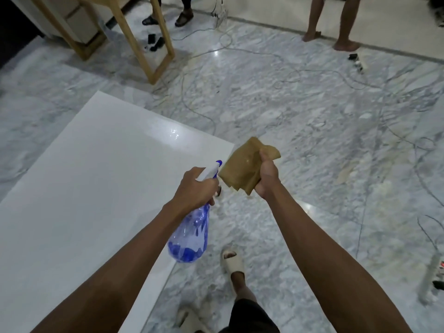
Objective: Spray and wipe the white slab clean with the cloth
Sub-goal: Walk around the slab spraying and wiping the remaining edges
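slab (79,183): showing glossy white, left
bottle (189,239): showing clear blue, white-and-blue nozzle
cloth (242,169): showing tan-brown
floor (312,131): showing grey-veined marble

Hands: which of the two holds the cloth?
The right hand grips the tan cloth; the left hand holds the blue spray bottle.

The floor (288,104) is grey-white marble with dark veins. Thin cables (204,114) run across it in loops. At the top left stands a wooden frame (144,39) with light-coloured legs. Behind it are two feet in dark sandals (168,18). At the top right a person stands on bare feet (336,42). A white power strip (430,280) lies at the right edge.
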